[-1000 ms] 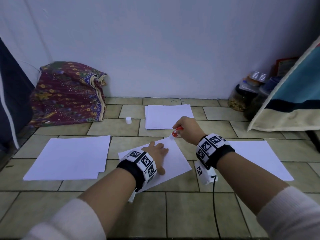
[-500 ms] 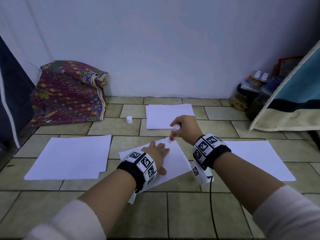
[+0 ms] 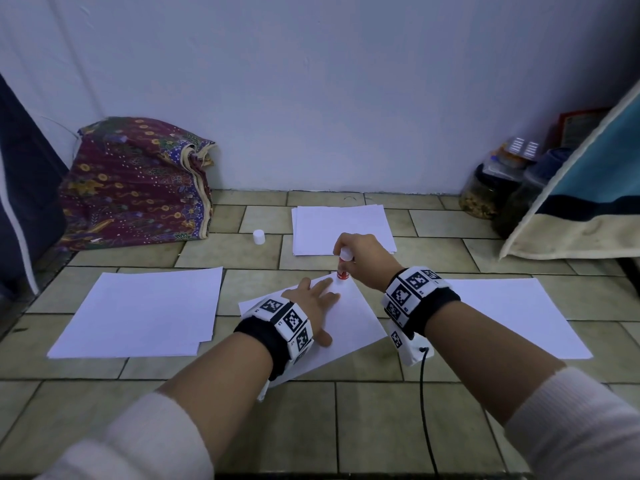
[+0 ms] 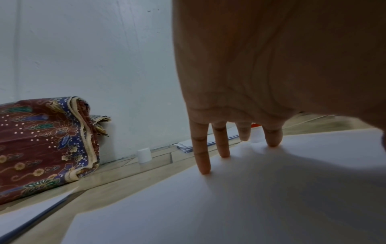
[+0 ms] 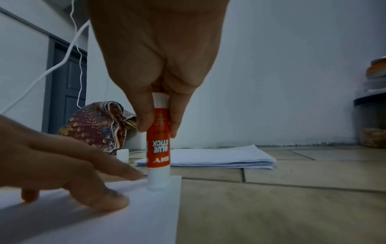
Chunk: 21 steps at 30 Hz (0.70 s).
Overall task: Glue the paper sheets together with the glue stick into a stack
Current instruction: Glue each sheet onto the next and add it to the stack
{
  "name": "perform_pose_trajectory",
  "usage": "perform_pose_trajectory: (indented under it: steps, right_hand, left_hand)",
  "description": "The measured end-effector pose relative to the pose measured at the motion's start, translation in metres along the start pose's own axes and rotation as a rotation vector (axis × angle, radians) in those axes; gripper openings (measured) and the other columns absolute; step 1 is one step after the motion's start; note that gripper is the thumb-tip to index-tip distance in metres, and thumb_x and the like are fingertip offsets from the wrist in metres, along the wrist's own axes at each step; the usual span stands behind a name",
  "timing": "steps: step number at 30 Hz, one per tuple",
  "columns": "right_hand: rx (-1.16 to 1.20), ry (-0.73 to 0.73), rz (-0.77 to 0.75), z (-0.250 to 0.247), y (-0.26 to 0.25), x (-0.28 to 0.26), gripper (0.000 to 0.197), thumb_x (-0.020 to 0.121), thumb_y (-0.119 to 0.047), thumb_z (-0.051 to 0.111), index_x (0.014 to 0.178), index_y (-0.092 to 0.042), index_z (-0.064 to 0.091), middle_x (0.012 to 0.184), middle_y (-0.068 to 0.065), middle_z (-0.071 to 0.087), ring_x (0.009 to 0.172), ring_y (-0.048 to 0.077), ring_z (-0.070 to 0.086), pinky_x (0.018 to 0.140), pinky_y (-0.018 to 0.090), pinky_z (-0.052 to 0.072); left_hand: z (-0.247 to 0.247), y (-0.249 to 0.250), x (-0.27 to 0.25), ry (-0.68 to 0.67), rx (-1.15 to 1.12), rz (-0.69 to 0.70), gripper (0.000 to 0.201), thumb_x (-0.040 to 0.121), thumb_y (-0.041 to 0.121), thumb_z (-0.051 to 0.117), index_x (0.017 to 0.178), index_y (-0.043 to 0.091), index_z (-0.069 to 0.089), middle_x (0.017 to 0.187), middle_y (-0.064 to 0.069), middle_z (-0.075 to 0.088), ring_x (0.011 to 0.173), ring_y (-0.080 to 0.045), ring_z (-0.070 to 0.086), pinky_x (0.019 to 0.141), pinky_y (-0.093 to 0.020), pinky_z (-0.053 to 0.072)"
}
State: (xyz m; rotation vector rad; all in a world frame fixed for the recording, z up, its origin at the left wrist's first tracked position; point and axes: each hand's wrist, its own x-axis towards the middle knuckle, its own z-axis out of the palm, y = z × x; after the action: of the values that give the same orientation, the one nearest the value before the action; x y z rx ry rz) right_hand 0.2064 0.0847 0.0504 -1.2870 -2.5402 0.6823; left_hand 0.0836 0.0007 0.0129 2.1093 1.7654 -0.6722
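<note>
A white sheet (image 3: 349,317) lies skewed on the tiled floor in front of me. My left hand (image 3: 313,301) lies flat on it with straight, spread fingers (image 4: 201,158). My right hand (image 3: 360,256) pinches an orange glue stick (image 5: 158,148) upright, its tip pressed on the sheet's far corner (image 5: 171,183). In the head view the glue stick (image 3: 343,268) stands just beyond my left fingertips. Its white cap (image 3: 258,236) stands on the floor to the far left. More paper lies in a pile ahead (image 3: 341,226), on the left (image 3: 142,310) and on the right (image 3: 512,313).
A folded patterned cloth (image 3: 138,181) sits against the wall at the back left. Jars (image 3: 491,188) and a blue and cream cloth (image 3: 588,188) stand at the back right. A black cable (image 3: 424,393) hangs from my right wrist.
My right hand has swung the glue stick from slanted to upright and lowered its tip onto the sheet's far corner. My left hand has stayed flat on the sheet.
</note>
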Motion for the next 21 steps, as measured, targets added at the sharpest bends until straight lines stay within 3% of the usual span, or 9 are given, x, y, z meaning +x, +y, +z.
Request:
perform_pose_trajectory:
  steps: [2,5,8,12,15,19,21]
  right_hand:
    - [-0.075,-0.056,-0.025,-0.004,0.002,-0.001,0.02,0.087,-0.003,0.062,0.106,-0.004,0.06,0.1,0.011,0.065,0.086,0.018,0.049,0.06,0.024,0.036]
    - [-0.13,-0.102,-0.052,-0.011,0.007,-0.003,0.017,0.086,-0.005,0.065,0.103,-0.005,0.063,0.085,0.002,0.059,0.084,0.015,0.046,0.06,0.021,0.034]
    - [-0.201,-0.16,-0.102,-0.015,0.007,-0.007,0.017,0.085,-0.007,0.067,0.102,-0.007,0.064,0.089,0.004,0.056,0.082,0.015,0.046,0.06,0.021,0.035]
    - [-0.221,-0.236,-0.155,-0.02,0.01,-0.019,0.016,0.084,-0.008,0.069,0.099,-0.009,0.066,0.083,-0.001,0.055,0.075,0.011,0.046,0.057,0.012,0.033]
    - [-0.187,-0.289,-0.163,-0.024,0.014,-0.033,0.014,0.083,-0.004,0.067,0.095,-0.01,0.066,0.086,0.001,0.067,0.068,0.0,0.049,0.058,0.013,0.036]
    - [-0.155,-0.324,-0.174,-0.029,0.016,-0.048,0.016,0.074,-0.008,0.076,0.089,-0.01,0.07,0.083,0.0,0.071,0.065,-0.001,0.051,0.061,0.016,0.041]
    - [-0.137,-0.328,-0.158,-0.032,0.018,-0.053,0.018,0.071,-0.01,0.078,0.088,-0.011,0.071,0.081,-0.002,0.071,0.068,0.004,0.055,0.065,0.022,0.046]
  left_hand:
    - [-0.001,0.0,0.001,-0.011,0.008,-0.003,0.09,0.087,0.054,0.058,0.153,0.027,0.004,0.161,0.004,-0.007,0.143,-0.028,0.008,0.106,-0.047,0.037]
    - [-0.005,0.0,0.003,-0.031,0.017,-0.009,0.09,0.087,0.053,0.058,0.154,0.028,0.003,0.161,0.005,-0.005,0.143,-0.028,0.008,0.106,-0.048,0.037]
    - [-0.006,0.0,0.003,-0.03,0.014,-0.009,0.089,0.087,0.053,0.059,0.154,0.029,0.004,0.162,0.006,-0.004,0.143,-0.028,0.009,0.105,-0.047,0.037]
    - [-0.004,-0.002,0.004,-0.026,0.005,-0.002,0.09,0.086,0.054,0.059,0.153,0.031,0.004,0.162,0.006,-0.003,0.142,-0.027,0.01,0.105,-0.046,0.038]
    - [-0.004,-0.003,0.004,-0.02,-0.001,0.004,0.09,0.086,0.053,0.06,0.153,0.03,0.005,0.162,0.006,-0.002,0.142,-0.026,0.011,0.104,-0.045,0.039]
    - [-0.005,-0.004,0.004,-0.016,0.004,0.015,0.091,0.085,0.052,0.062,0.153,0.029,0.006,0.162,0.006,-0.001,0.142,-0.027,0.011,0.102,-0.044,0.04]
    - [-0.006,-0.005,0.004,-0.012,0.003,0.021,0.092,0.085,0.051,0.063,0.153,0.029,0.007,0.162,0.006,0.0,0.142,-0.026,0.011,0.102,-0.043,0.04]
